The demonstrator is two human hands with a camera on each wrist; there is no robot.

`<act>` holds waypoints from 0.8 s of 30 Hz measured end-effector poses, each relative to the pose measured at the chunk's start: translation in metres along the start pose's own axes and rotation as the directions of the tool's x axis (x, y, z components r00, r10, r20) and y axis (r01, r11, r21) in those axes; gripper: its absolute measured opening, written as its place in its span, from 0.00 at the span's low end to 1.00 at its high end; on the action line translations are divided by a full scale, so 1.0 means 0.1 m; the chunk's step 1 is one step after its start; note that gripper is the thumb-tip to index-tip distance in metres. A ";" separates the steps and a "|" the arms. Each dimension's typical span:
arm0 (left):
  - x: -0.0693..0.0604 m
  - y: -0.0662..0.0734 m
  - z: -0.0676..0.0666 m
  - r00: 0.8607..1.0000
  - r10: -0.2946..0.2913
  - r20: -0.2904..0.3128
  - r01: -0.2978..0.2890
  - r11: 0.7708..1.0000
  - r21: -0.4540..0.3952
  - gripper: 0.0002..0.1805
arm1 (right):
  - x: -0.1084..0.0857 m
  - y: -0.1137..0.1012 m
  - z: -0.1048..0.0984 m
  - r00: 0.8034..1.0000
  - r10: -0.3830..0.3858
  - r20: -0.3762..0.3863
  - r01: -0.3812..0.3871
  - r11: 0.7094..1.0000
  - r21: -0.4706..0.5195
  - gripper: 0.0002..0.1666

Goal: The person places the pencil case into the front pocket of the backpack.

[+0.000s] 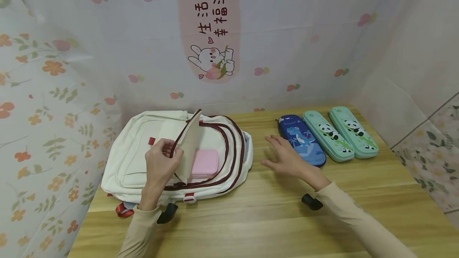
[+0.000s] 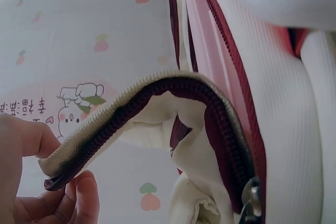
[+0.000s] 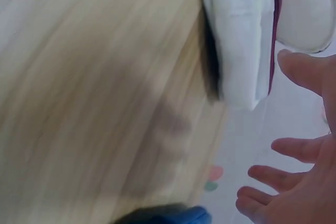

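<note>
A white backpack (image 1: 140,142) with dark red zippers lies on the table at the left. My left hand (image 1: 163,160) pinches the zippered edge of its front flap (image 1: 190,142) between thumb and fingers and holds it raised. Inside the opened compartment sits a pink case (image 1: 205,163); its side also shows in the left wrist view as a pink edge (image 2: 207,35). My right hand (image 1: 285,157), fingers spread and holding nothing, is over the table between the backpack and a blue dinosaur pencil case (image 1: 303,140), nearest to the latter.
Two mint-green panda pencil cases, a nearer one (image 1: 328,135) and a farther one (image 1: 353,132), lie right of the blue one. The wooden table (image 1: 229,226) meets a patterned cloth backdrop (image 1: 287,51) behind. A red strap loop (image 1: 124,210) sticks out at the backpack's lower left.
</note>
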State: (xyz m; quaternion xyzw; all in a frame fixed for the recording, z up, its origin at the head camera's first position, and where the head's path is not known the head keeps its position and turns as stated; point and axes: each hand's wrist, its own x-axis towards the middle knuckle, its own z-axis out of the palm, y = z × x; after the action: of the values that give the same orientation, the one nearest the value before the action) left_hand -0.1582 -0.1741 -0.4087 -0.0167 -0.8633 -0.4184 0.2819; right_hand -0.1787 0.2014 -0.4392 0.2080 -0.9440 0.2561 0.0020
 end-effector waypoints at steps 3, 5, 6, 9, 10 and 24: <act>-0.01 0.00 0.01 1.000 0.001 0.002 -0.001 1.000 -0.003 0.06 | -0.05 0.09 -0.01 1.000 0.019 -0.024 -0.020 1.000 -0.009 0.48; -0.02 0.00 0.01 1.000 0.003 0.000 -0.003 1.000 -0.003 0.06 | -0.09 0.14 -0.02 0.999 0.043 -0.034 -0.043 0.999 -0.016 0.48; -0.02 0.00 0.01 1.000 0.003 0.000 -0.003 1.000 -0.003 0.06 | -0.12 0.17 -0.03 0.998 0.053 -0.040 -0.053 0.998 -0.019 0.49; -0.02 -0.01 0.02 1.000 0.018 -0.005 -0.018 1.000 -0.011 0.05 | -0.19 0.27 -0.05 0.995 0.086 -0.053 -0.087 0.996 -0.020 0.49; -0.02 -0.01 0.02 1.000 0.020 -0.004 -0.020 1.000 -0.011 0.05 | -0.21 0.30 -0.05 0.994 0.096 -0.057 -0.097 0.995 -0.022 0.49; -0.03 0.00 0.03 0.998 0.055 -0.017 -0.055 0.998 0.019 0.06 | -0.37 0.64 -0.16 0.964 0.243 -0.111 -0.246 0.969 -0.013 0.54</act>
State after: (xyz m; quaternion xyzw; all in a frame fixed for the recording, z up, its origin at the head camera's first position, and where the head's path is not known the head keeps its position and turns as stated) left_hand -0.1574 -0.1708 -0.4117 -0.0340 -0.8637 -0.4027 0.3012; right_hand -0.1721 0.2735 -0.4606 0.0756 -0.9643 0.2526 0.0244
